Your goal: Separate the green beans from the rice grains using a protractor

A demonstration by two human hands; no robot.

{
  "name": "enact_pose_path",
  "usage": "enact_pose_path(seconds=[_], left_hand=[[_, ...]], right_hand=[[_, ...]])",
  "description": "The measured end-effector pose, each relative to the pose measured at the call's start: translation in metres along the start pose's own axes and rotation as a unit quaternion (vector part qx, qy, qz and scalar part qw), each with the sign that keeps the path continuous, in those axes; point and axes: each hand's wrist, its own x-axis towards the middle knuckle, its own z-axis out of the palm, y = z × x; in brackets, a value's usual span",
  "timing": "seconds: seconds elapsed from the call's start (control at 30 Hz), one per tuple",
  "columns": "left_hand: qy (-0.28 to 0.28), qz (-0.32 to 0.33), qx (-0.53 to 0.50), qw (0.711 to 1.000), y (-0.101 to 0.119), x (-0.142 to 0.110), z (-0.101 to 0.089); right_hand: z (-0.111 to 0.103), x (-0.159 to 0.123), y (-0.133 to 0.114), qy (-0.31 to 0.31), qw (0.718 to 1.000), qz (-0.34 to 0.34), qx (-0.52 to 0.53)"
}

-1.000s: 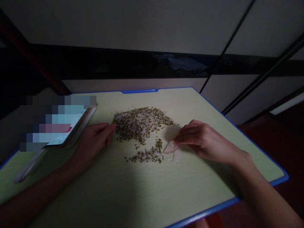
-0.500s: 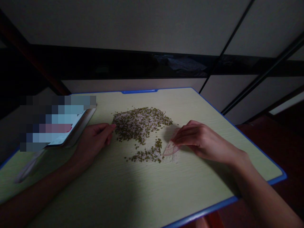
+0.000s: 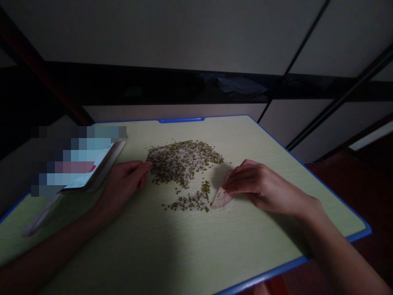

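Note:
A pile of green beans mixed with white rice-like grains (image 3: 184, 159) lies mid-table. Nearer to me is a smaller patch of the same mix (image 3: 192, 201). Pinched in the fingers of my right hand (image 3: 260, 182) is a clear protractor (image 3: 221, 199), its straight edge standing beside the right end of the small patch. My left hand (image 3: 127, 176) rests closed at the left edge of the big pile, thumb and forefinger together. Whatever those fingertips may hold is too small or hidden to see.
The pale table (image 3: 147, 250) has a blue rim. A tablet-like device with a lit, partly pixelated screen (image 3: 95, 159) stands left of my left hand, with a pale strip (image 3: 41, 217) below it. Cabinet panels (image 3: 172, 35) rise behind the table.
The protractor has tilted slightly in my right hand, its edge still by the small patch. My left hand keeps its place by the pile. The whole view has shifted a little.

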Motion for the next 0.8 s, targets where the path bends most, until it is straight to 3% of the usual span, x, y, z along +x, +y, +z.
enact_pose_path(seconds=[0.8], left_hand=[[0.005,0.009,-0.003,1.000,0.0007,-0.0003,0.0010]], right_hand=[[0.0019,-0.0007,0.0025,0.027,0.997,0.031,-0.058]])
